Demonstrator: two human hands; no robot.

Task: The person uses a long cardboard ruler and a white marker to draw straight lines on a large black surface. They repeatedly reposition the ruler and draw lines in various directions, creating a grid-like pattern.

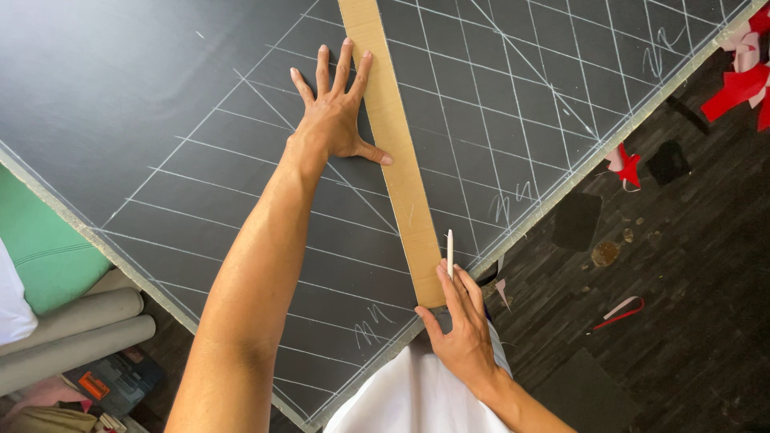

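Note:
A long brown cardboard strip (397, 152) lies across a dark sheet (120, 80) marked with a grid of white chalk lines. My left hand (337, 112) lies flat with fingers spread, pressing on the strip's left edge. My right hand (461, 325) holds a thin white chalk stick (450, 252) upright at the strip's near end, its thumb by the strip's corner.
The sheet's pale edge (561, 180) runs diagonally. Beyond it a dark wood floor (690, 265) holds red and white scraps (742, 72), dark offcuts (577, 220) and a red strip (622, 313). Green cloth (44, 240) and grey rolls (76, 329) lie at the left.

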